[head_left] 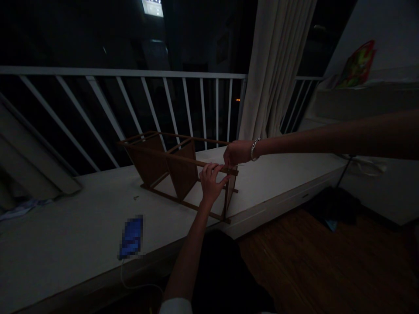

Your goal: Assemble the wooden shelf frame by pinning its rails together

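Night window [196, 43] behind, pale ledge [278, 174] beneath: a rack [185, 172] lies on its side. At the rack's right end, the left hand [212, 182] clasps it, likely for steadiness; the right hand [239, 152] bunches there, its hold unclear.

A white railing [131, 73] crosses the dark window [98, 35], partly covered at right by a pleated beige curtain [271, 65]. On the white window ledge [75, 218] lies a pixelated blue object [132, 235] with a pale cable [137, 286]. Right: red-and-green bag [356, 65]; below, wooden floor [310, 270].
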`<state>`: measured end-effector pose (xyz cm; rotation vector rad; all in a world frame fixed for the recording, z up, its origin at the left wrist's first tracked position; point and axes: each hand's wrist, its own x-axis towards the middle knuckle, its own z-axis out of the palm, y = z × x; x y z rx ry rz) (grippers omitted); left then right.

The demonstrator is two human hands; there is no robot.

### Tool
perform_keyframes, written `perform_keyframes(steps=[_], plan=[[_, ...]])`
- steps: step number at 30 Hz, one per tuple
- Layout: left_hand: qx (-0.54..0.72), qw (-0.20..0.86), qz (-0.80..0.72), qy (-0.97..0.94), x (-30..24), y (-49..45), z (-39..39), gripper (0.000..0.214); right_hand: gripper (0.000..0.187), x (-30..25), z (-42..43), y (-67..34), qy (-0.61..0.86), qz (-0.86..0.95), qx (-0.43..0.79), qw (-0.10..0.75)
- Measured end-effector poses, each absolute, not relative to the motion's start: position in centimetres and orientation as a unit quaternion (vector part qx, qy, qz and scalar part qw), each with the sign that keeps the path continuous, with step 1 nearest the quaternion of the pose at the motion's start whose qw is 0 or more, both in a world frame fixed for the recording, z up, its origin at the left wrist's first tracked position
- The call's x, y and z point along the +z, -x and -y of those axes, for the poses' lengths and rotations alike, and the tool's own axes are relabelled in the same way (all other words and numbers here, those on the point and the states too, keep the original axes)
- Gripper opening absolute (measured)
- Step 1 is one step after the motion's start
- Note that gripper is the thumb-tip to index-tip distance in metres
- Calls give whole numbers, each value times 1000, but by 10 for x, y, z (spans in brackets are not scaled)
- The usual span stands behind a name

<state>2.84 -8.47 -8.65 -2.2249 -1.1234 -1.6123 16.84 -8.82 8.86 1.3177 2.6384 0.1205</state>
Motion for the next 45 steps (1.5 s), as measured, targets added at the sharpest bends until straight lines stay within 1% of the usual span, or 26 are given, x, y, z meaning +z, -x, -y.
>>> perform_keyframes(steps=[6, 11, 17, 23, 29, 32, 35, 38, 41, 45], plan=[[-546, 75, 369, 748, -85, -29, 85, 43, 19, 83, 88, -167, -458, -884, 36, 90], [-544, 76, 373, 748, -84, -28, 86, 43, 16, 86, 98, -162, -442, -885, 86, 115], [-535, 83, 376, 752, -84, -27, 87, 42, 19, 95, 103, -166, -325, -915, 162, 174], [-546, 89, 375, 743, -86, -29, 86, 42, 23, 100, 99, -170, -173, -938, 192, 233], [-543, 90, 376, 746, -85, -28, 87, 43, 27, 99, 94, -168, -115, -937, 212, 251], [-546, 91, 373, 745, -85, -28, 86, 43, 27, 97, 97, -167, -150, -932, 228, 237], [-545, 91, 373, 745, -87, -28, 84, 43, 26, 94, 102, -163, -232, -917, 234, 224], [-545, 90, 371, 747, -88, -27, 83, 42, 28, 90, 106, -157, -319, -897, 222, 209], [-546, 92, 369, 746, -88, -27, 83, 41, 30, 84, 108, -152, -402, -877, 198, 175], [-549, 92, 371, 743, -88, -27, 83, 43, 31, 81, 110, -147, -467, -852, 183, 153]])
